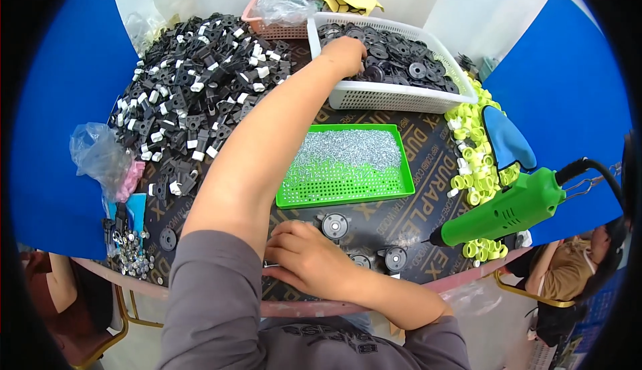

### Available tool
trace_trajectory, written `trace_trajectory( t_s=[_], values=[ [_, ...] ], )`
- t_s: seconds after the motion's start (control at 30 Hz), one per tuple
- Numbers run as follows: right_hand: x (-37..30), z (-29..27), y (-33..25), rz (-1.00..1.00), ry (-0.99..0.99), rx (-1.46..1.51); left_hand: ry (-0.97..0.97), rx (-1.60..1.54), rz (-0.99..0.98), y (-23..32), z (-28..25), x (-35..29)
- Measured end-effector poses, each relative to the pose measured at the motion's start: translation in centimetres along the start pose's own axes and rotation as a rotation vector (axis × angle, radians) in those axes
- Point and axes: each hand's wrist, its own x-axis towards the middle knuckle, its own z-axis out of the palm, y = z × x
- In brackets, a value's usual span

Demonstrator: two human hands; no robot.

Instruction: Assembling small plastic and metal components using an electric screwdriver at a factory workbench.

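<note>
My left hand (344, 57) reaches into the white basket (401, 97), down among a heap of black plastic discs (417, 70). Its fingers bend into the pile and are mostly hidden, so their grip does not show. Low on the table, my right hand (301, 258) is closed, fingers curled round something small; only a bit of shiny metal shows at its left side. Close by that hand lie round black assemblies with grey centres, one above it (334, 225) and another to its right (395, 258). A third disc (361, 261) is partly hidden by my right wrist.
A green tray (348, 201) of small silvery screws stands mid-table. Black and white parts (194, 82) heap at left, with metal pieces (134, 253) below. At right are yellow-green rings (476, 169), a blue cloth (507, 141) and a hanging green electric screwdriver (505, 209). Other people sit nearby.
</note>
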Motion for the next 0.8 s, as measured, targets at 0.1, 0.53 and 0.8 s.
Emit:
trace_trajectory(
  t_s=[0.1,0.53,0.8],
  values=[
    [0.0,0.0,-0.4,-0.02,-0.029,-0.006,0.249,-0.116,-0.065,-1.2,0.5,0.8],
    [0.7,-0.2,0.5,0.106,0.372,-0.035,0.175,-1.655,-0.304,0.5,-5.4,-9.4],
    [1.2,-1.4,-1.0,0.388,0.645,0.761,-0.115,-1.479,-0.328,3.8,-8.3,-28.9]
  ],
)
